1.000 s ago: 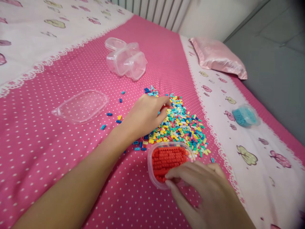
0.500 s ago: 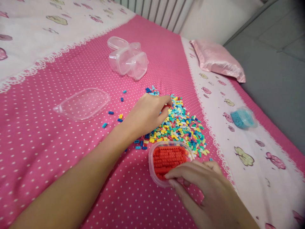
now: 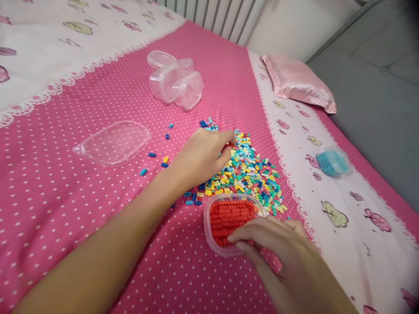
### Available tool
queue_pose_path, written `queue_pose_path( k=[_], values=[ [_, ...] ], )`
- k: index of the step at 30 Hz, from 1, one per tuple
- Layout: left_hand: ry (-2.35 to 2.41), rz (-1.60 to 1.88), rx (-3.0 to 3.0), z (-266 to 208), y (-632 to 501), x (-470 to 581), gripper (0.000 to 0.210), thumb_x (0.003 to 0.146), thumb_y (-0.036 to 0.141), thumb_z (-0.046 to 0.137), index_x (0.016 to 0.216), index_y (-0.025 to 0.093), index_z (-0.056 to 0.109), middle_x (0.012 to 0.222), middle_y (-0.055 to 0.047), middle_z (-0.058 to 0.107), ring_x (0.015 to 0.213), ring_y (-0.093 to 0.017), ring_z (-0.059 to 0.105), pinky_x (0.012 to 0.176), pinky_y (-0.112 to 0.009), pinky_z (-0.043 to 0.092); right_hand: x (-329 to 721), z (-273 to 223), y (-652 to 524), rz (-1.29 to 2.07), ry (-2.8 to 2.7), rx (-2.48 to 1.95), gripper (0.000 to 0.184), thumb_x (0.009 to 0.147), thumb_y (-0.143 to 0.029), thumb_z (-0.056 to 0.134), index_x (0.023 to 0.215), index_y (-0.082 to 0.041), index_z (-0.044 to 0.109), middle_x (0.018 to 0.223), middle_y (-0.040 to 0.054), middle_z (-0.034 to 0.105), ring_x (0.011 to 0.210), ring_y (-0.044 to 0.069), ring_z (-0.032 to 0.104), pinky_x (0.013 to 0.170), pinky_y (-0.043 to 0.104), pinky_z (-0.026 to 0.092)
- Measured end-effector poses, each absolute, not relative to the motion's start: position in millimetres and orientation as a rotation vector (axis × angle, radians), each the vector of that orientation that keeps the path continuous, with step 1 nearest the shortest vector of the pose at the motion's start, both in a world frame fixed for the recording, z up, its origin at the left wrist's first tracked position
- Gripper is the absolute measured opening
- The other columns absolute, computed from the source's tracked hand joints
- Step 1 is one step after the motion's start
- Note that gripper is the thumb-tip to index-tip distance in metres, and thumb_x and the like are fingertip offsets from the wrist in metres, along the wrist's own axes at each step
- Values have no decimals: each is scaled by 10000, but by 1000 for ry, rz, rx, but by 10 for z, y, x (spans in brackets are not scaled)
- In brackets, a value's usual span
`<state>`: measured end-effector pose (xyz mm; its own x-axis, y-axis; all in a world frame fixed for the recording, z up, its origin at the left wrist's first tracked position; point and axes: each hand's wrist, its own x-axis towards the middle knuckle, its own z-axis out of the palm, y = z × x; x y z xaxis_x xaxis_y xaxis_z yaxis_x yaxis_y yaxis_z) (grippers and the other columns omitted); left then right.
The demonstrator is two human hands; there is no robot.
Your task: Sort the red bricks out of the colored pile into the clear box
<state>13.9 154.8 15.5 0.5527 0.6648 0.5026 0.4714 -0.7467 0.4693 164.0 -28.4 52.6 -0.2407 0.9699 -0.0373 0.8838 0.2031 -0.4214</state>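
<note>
My left hand (image 3: 209,152) reaches into a pile of small coloured building bricks (image 3: 252,174), index finger and thumb curled in close together. A bit of red shows by those fingertips, but what they hold is hidden. In front of the pile stands a clear plastic container (image 3: 207,222) with red building bricks (image 3: 232,218) lined up in rows inside. My right hand (image 3: 281,248) is closed over the container's near right rim. Its index fingertip rests at the red bricks, with the thumb at the rim. The other fingers are partly hidden.
A clear lid (image 3: 114,144) lies flat at the left, with a few stray bricks (image 3: 152,155) beside it. Clear containers (image 3: 176,83) are bunched farther back. A container of blue pieces (image 3: 334,161) is at the right, and a pink pillow (image 3: 297,83) lies behind.
My right hand has shifted slightly, with its thumb a little farther from the index fingertip. My left hand and the container stay almost where they were.
</note>
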Motion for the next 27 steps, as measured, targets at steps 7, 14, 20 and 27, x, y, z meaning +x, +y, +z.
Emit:
queue_pose_path(
  k=[7, 14, 20, 27],
  values=[
    [946, 1000, 2509, 148, 1555, 138, 222, 912, 172, 506, 1012, 165, 704, 857, -52, 756, 758, -194, 676, 728, -301, 471, 1650, 454, -236, 413, -2194, -1774, 269, 967, -156, 521, 1036, -338, 708, 1071, -17, 741, 975, 219, 678, 830, 381, 434],
    [930, 1002, 2509, 141, 1551, 141, 217, 911, 168, 509, 1007, 164, 704, 862, -52, 757, 756, -192, 675, 723, -301, 467, 1641, 429, -247, 522, -2172, -1751, 269, 957, -139, 556, 984, -358, 710, 1000, -62, 752, 938, 195, 680, 838, 375, 380],
    [932, 986, 2506, 154, 1549, 146, 211, 913, 168, 513, 1004, 168, 703, 871, -47, 757, 753, -185, 670, 725, -297, 466, 1689, 428, -232, 535, -2174, -1766, 275, 964, -138, 547, 989, -371, 691, 1022, -73, 735, 958, 195, 662, 849, 374, 347],
    [947, 991, 2518, 149, 1547, 133, 206, 913, 174, 526, 1012, 166, 706, 849, -48, 750, 753, -194, 664, 735, -307, 464, 1693, 437, -235, 591, -2188, -1719, 322, 948, -89, 521, 1024, -370, 661, 1026, -76, 720, 938, 184, 646, 833, 370, 300]
  ],
)
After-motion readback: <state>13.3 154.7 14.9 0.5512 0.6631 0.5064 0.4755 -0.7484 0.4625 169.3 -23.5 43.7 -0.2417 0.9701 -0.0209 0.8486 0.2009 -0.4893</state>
